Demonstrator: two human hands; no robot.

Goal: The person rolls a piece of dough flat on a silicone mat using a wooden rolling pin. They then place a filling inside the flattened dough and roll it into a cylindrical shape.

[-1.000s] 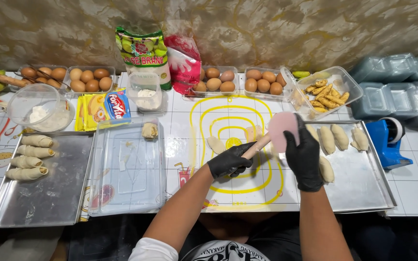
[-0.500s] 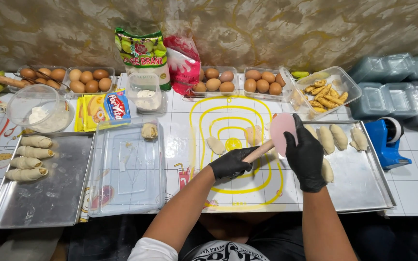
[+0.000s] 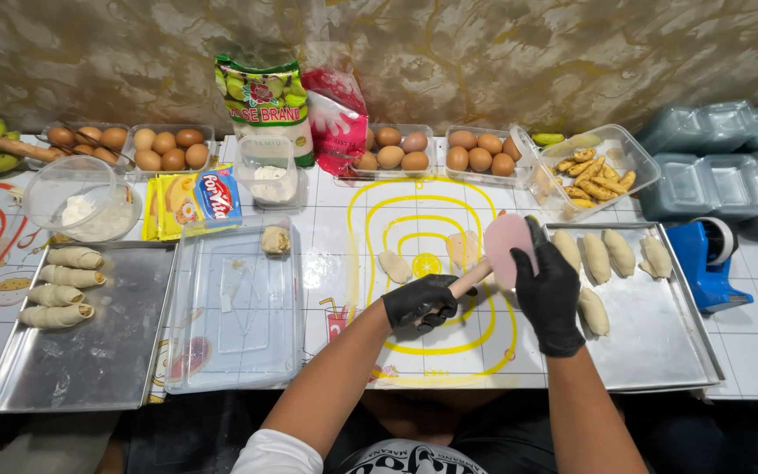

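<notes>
— What has the person got in their hands just now?

— The left hand point(image 3: 420, 301), in a black glove, is closed around a short pale wooden rolling pin point(image 3: 470, 280), which slants up toward the right. The right hand point(image 3: 551, 291), gloved the same way, has a thin pink flattened sheet of dough point(image 3: 507, 248) draped over its raised fingers; the fingers are loosely curled behind it, not clenched. The tip of the pin meets the lower edge of that sheet.

— And where is all this over the table?

— Above the white mat printed with yellow rings point(image 3: 414, 230), just left of the right-hand shiny metal tray point(image 3: 660, 342). Two small pale dough lumps point(image 3: 394, 266) lie on the mat near the left hand.

— What sits on that tray?

— A row of pale filled rolls point(image 3: 619, 253), with one more lower down beside the right wrist.

— And on the other side?

— A clear plastic tray point(image 3: 237, 307) with one dough lump at its far corner, then another metal tray point(image 3: 98, 342) holding four rolled pastries point(image 3: 65, 287). Along the wall stand cartons of brown eggs point(image 3: 164, 147), a green flour bag point(image 3: 265, 104), and a clear tub of fried yellow banana pieces point(image 3: 594, 174).
</notes>
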